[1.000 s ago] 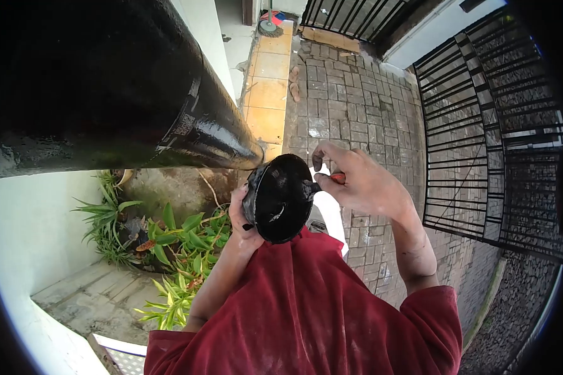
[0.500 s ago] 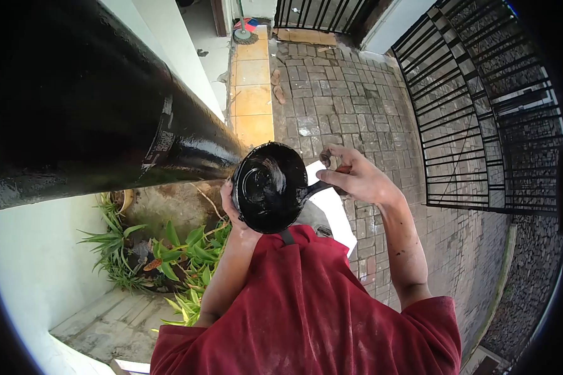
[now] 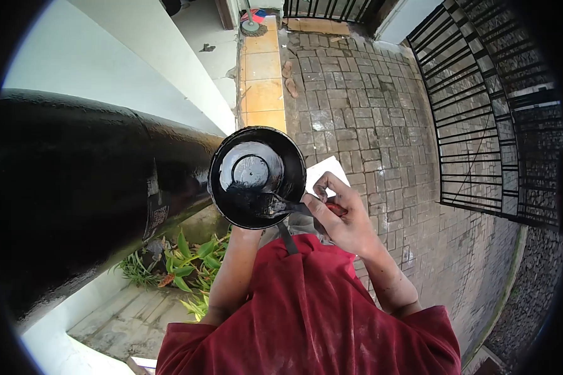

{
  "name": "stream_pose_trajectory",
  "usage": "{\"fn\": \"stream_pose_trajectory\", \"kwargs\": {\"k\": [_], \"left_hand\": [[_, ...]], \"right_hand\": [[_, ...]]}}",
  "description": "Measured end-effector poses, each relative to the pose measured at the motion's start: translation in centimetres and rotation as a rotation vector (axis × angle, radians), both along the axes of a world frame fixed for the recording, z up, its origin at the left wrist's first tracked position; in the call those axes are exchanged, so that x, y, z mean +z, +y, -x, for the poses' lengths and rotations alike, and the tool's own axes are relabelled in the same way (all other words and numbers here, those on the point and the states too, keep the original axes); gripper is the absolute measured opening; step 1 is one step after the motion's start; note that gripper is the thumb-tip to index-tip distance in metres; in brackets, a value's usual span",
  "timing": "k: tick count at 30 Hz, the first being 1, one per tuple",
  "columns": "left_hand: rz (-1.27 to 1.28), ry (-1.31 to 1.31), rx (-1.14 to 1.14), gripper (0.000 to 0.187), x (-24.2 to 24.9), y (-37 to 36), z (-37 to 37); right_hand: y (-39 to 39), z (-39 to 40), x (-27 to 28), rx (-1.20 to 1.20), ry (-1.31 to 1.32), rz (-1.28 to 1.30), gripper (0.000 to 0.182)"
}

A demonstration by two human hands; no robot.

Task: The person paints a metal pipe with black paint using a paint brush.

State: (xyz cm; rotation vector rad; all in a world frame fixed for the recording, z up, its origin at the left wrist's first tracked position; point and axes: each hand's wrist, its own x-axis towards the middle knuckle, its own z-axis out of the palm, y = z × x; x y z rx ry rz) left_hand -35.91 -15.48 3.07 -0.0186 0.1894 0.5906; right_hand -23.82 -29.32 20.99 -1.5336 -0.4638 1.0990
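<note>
A round black bowl [image 3: 292, 156] with glossy black paint in it is held up at the middle of the view. My left hand [image 3: 248, 236] supports it from below; the fingers are hidden under the bowl and only the wrist shows. My right hand [image 3: 347, 222] is closed around the reddish handle of a paintbrush [image 3: 286, 205]. The brush's paint-blackened end rests inside the bowl, in its lower right part. Close by on the left is a thick, shiny black column [image 3: 87, 156] with a label on its side.
Green plants [image 3: 194, 259] grow below the column. A white sheet [image 3: 326, 170] lies partly behind my right hand. Brick paving [image 3: 350, 106] stretches away, with a black barred gate [image 3: 472, 137] to the right. Sandals [image 3: 290, 80] and a mop [image 3: 252, 27] are by the orange-tiled edge [image 3: 261, 65].
The brush has moved left and down into the bowl with my right hand. The bowl appears larger and shifted slightly left, and my left fingers no longer show at its rim. The view has shifted.
</note>
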Motion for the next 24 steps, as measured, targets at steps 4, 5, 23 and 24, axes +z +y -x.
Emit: {"fn": "stream_pose_trajectory", "kwargs": {"k": [4,5,23,24], "left_hand": [[-0.126,0.056,-0.013,0.054,-0.8,2.1,-0.8],[-0.168,0.092,0.011,0.054,-1.4,2.4,-0.9],[-0.049,0.124,-0.015,0.062,2.9,-2.2,-4.3],[-0.02,0.119,-0.009,0.063,2.0,-2.2,-4.1]], "right_hand": [[2.5,2.1,-2.1,-0.008,-0.494,-0.261,0.015],[2.9,2.3,-2.2,0.024,-0.659,-0.303,0.015],[1.5,0.6,0.7,0.147,-1.167,0.231,0.02],[0.8,-0.2,0.7,0.108,-1.124,0.132,0.021]]}}
